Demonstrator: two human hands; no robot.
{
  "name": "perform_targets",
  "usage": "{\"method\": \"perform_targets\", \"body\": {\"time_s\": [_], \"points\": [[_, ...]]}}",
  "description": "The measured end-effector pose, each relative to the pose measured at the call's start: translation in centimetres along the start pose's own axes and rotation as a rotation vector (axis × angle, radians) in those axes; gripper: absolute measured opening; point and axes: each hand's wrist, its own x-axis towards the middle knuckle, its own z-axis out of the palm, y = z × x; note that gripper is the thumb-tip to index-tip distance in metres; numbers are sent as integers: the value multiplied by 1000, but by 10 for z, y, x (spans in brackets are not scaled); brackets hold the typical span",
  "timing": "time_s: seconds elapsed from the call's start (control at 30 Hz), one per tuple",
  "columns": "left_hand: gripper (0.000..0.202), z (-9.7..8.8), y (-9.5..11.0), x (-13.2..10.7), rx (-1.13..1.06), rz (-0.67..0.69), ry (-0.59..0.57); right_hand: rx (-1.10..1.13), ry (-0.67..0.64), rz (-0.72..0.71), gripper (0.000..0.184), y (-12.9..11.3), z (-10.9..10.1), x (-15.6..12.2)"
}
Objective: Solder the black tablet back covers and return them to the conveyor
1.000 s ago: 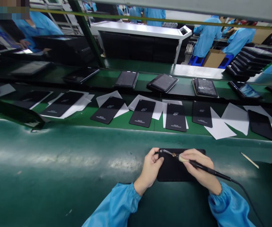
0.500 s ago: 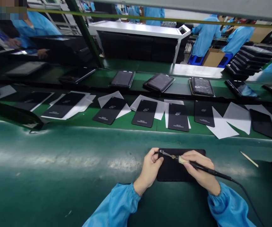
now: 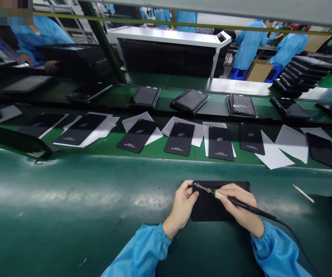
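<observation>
A black tablet back cover [image 3: 209, 209] lies flat on the green bench in front of me. My left hand [image 3: 180, 211] grips its upper left corner between thumb and fingers. In my right hand [image 3: 241, 206] is a soldering iron [image 3: 203, 187], held like a pen. Its metal tip rests at or just above a small spot near that same corner; contact cannot be made out. From the iron's back end a black cord [image 3: 295, 236] trails down to the right. The palm and fingers of my right hand hide part of the cover's right side.
A thin pale stick [image 3: 302, 193] lies right of the cover. Beyond the bench, black tablet backs [image 3: 180, 139] lie on white sheets [image 3: 291, 142]. Behind them is a row of tablets [image 3: 189, 100]. A green post [image 3: 102, 42] stands left; co-workers in blue [image 3: 249, 44] are farther back.
My right hand and the iron have shifted slightly left. The back-row tablets have moved left, while the tablet backs and sheets in front of them have moved right. My left hand keeps its grip.
</observation>
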Motion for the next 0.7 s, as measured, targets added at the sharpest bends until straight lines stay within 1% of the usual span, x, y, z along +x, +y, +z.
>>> {"method": "perform_targets", "body": {"time_s": [0.07,0.13,0.2,0.27,0.4,0.7], "points": [[28,0,-1,0,-3,4,-5,-8,45,-23,18,-1,0,-5],[27,-1,-1,1,-7,3,-8,-38,124,-25,20,-3,1,-10],[27,-1,-2,1,-8,2,-5,-88,196,-21,18,-6,3,-14],[28,-1,-2,1,-13,5,-2,-133,230,-30,15,-8,6,-17],[30,0,-2,1,-28,8,-6,-175,240,-60,13,-10,11,-17],[29,1,0,1,-23,4,3,-160,206,-61,13,-10,14,-14]]}}
